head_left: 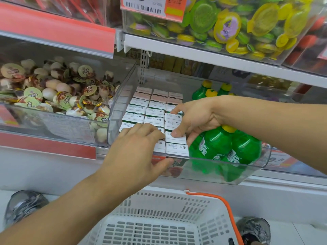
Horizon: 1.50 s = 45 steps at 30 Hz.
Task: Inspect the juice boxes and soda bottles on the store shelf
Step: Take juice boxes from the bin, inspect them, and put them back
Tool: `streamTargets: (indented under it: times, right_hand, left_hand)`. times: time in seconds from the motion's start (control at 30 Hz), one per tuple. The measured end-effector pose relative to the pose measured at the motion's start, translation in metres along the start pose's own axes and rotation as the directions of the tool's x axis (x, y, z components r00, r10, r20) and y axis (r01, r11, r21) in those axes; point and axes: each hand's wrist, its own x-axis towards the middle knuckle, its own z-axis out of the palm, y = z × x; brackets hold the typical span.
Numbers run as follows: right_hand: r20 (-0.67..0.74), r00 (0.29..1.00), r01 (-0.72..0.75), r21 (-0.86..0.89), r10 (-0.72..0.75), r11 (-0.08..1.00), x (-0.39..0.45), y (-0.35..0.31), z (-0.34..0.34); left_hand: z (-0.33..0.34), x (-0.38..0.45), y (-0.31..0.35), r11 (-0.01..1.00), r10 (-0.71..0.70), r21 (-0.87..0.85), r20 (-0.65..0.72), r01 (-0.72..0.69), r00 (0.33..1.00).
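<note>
Green bottles [228,147] — yellow caps [228,128]

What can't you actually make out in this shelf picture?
- Head view: date print on the white juice box tops is too small to read.
- The left hand covers the front-left boxes.
- The right hand hides part of the green plastic soda bottles.
- The orange price tag is cut off by the top edge.

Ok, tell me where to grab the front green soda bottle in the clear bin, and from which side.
Take the front green soda bottle by its neck, just under the yellow cap, coming from above. It stands upright, tight against its neighbour bottle and the juice boxes, with the clear bin front wall blocking its body. The right hand is already beside that cap, so the neck is likely the easiest part to reach.
</note>
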Motion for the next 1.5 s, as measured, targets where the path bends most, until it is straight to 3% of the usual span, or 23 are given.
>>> streamTargets:
  times: [0.1, 0.17, 0.23, 0.3, 0.37, 0.53, 0.67, 1.07, 1.2, 1.33, 1.5]
  right_hand:
    - [-0.012, 1.000, -0.022, -0.094, 0.021, 0.995, -0.006, -0.007, 0.000]
    - [-0.131, 0.991, -0.039, -0.347, -0.007, 0.937, -0.009, -0.016, -0.005]
    - [-0.272, 0.945, -0.065, -0.695, -0.179, 0.716, -0.008, -0.022, -0.014]
    - [-0.318, 0.863, -0.023, -0.800, -0.392, 0.599, 0.001, -0.022, -0.024]
    - [-0.293, 0.813, 0.055, -0.822, -0.503, 0.567, 0.015, -0.018, -0.034]
    - [-0.195, 0.869, 0.099, -0.833, -0.455, 0.545, 0.041, -0.018, -0.051]
    - [-0.169, 0.874, 0.113, -0.841, -0.456, 0.529, 0.053, -0.023, -0.053]
    - [-0.248, 0.842, 0.065, -0.835, -0.479, 0.547, 0.053, -0.022, -0.050]
    - [-0.303, 0.721, 0.074, -0.861, -0.624, 0.504, 0.025, -0.020, -0.052]
    - [-0.354, 0.498, 0.146, -0.865, -0.791, 0.479, -0.009, -0.001, -0.038]
    - [-0.373, 0.219, 0.390, -0.814, -0.902, 0.431, -0.063, 0.024, -0.003]
  left_hand:
    - [0.000, 0.000, 0.000, 1.000, 0.000, 0.010, 0.009, 0.000, 1.000]
    - [-0.001, -0.001, 0.000, 1.000, -0.002, 0.014, 0.016, 0.002, 1.000]
    - [-0.001, -0.001, 0.000, 1.000, 0.000, 0.015, 0.019, 0.000, 1.000]
    - [-0.002, -0.001, 0.000, 1.000, 0.000, 0.009, 0.019, -0.001, 1.000]
    - [-0.002, -0.001, 0.000, 1.000, -0.001, 0.010, 0.016, 0.001, 1.000]
    - [0.001, -0.001, -0.001, 1.000, 0.007, 0.028, -0.021, -0.007, 1.000]
    - [0.001, -0.002, -0.001, 0.999, 0.018, 0.035, -0.043, -0.016, 0.999]
    - [-0.001, -0.003, -0.001, 0.999, 0.029, 0.040, -0.071, -0.026, 0.997]
    - [-0.002, -0.003, 0.000, 0.999, 0.030, 0.020, -0.058, -0.029, 0.998]
    - [-0.004, -0.005, 0.001, 0.994, 0.000, -0.112, -0.044, -0.005, 0.999]
    - [-0.014, -0.007, 0.007, 0.928, -0.083, -0.371, -0.286, -0.030, 0.955]
